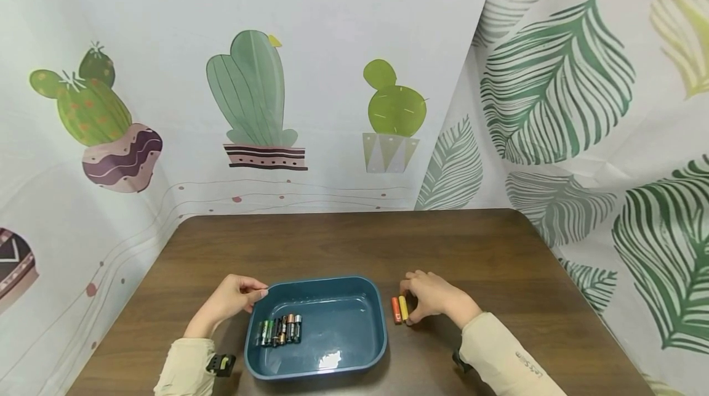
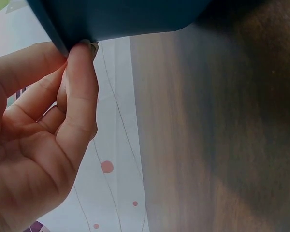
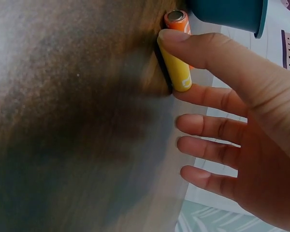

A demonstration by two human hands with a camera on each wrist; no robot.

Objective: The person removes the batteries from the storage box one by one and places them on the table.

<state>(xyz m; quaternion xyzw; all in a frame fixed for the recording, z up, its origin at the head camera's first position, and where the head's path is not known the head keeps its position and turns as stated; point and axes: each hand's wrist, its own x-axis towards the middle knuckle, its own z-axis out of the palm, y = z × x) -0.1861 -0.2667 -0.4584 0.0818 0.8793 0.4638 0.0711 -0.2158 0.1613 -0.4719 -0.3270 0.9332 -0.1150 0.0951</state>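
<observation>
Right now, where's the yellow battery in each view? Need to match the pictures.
Head: yellow battery low, right of centre, between the red battery and the right hand.
Left wrist: not in it.
Right wrist: upper middle, between thumb and index fingertips.
Shared landmark: the blue tray, low centre in head, top edge in left wrist, top right in right wrist.

Now, at the left fingers point(image 2: 82, 82), touching: the far left corner of the tray point(image 1: 338, 331). On the near side of those fingers and slightly right, inside the tray: a row of batteries point(image 1: 283, 328). Over to the right fingers point(image 3: 212, 96), and between them: one battery point(image 3: 175, 67); just left, a second battery point(image 1: 396, 310) on the worktop point(image 1: 343, 242), right of the tray. Beyond all fingers: the backdrop point(image 1: 332, 88).
</observation>
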